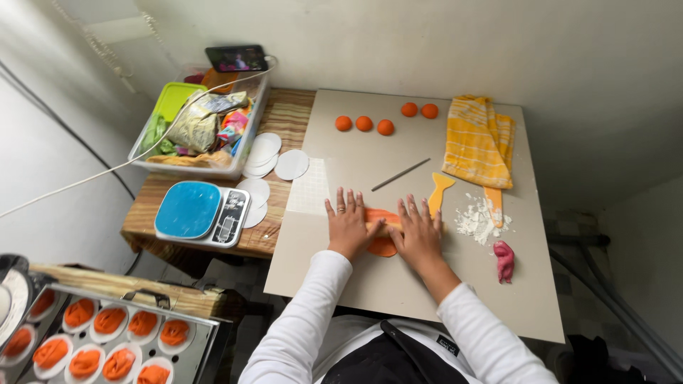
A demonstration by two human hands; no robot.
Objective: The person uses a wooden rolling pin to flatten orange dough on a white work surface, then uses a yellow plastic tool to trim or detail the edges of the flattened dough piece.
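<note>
Watching the head cam feed here. Both hands are flat on the orange dough (382,229) in the middle of the board (370,284), left hand (347,226) and right hand (420,231) side by side, fingers spread wide and pressing down. Neither hand grips anything, they just lie palm-down on it. The dough looks partly flattened or rolled, with a rounded bit poking out below the palms, but I can't tell its full shape under the hands.

Progress-wise I'd guess it's somewhere in the middle: five orange balls (385,127) sit untouched at the far side of the board, so there's more to shape. Down at the lower left, a metal tray (206,341) already holds a bunch of folded orange pieces, each on a white disc. More loose white discs (292,164) lie next to the board.

Other stuff: a clear bin (249,135) full of crumpled bags and wrappers plus a green lid, with a phone (236,57) resting on its rim. A scale (203,212) with a blue top sits in front of the bin. On the board there's a thin rod (400,174), a yellow towel (478,141), a little flour (477,220), and a pink lump (504,260).
</note>
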